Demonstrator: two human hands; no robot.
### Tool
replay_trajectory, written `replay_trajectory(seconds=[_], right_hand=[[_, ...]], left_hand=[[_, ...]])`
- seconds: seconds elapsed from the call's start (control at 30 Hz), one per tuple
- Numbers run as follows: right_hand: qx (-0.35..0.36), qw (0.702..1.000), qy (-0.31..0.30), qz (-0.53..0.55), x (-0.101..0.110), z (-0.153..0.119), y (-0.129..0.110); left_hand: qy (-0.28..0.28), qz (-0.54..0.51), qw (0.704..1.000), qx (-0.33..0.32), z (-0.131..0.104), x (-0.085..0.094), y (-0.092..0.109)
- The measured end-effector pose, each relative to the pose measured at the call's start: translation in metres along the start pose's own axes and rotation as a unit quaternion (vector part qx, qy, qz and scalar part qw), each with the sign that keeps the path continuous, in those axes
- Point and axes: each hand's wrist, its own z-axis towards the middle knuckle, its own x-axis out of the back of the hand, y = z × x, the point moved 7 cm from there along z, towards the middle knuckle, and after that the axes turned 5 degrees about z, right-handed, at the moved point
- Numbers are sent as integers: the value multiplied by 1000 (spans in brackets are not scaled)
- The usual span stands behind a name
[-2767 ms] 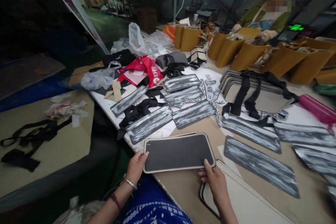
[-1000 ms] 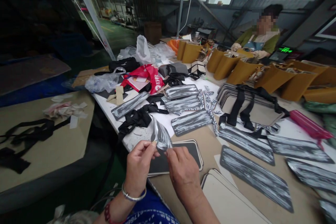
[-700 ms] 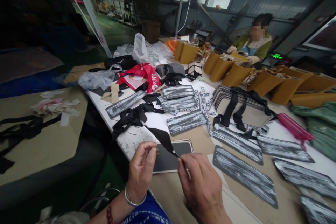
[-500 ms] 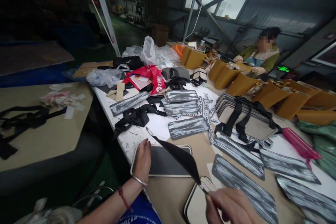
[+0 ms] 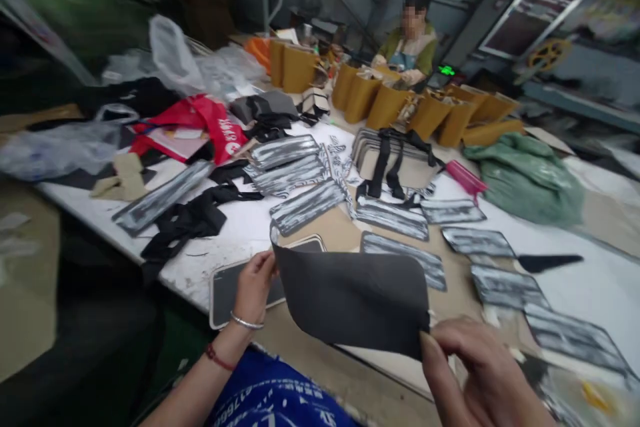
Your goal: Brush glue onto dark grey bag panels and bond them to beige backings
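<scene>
A thin black panel (image 5: 350, 293) with rounded corners is held up in front of me, bowed and tilted. Its near right corner is pinched between the thumb and forefinger of my right hand (image 5: 485, 373). My left hand (image 5: 255, 287) has its fingers closed at the panel's left edge, where a smeared whitish underside curls into sight. Beneath my left hand lies a dark grey board (image 5: 225, 287) with a pale rim, partly covered by the hand and panel. Pale boards (image 5: 400, 363) are partly hidden under the raised panel.
Several grey panels with white smears (image 5: 307, 205) lie across the table. Black straps (image 5: 187, 220) are heaped at left, and more straps cross a stack of pale boards (image 5: 370, 163). Mustard bag pieces (image 5: 387, 103) stand in a row before a seated person (image 5: 413, 47). A green cloth bundle (image 5: 525, 180) lies at right.
My view has swung right. The black panel has turned from nearly edge-on to show its broad face. My left hand has shifted from the grey board to the panel's left edge.
</scene>
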Motion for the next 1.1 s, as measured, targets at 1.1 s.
replay_trajectory(seconds=[1.1], right_hand=[[-535,838,6,-109,-19,-282,234]], left_hand=[[-251,401,879,-62,-84,-107,-77]])
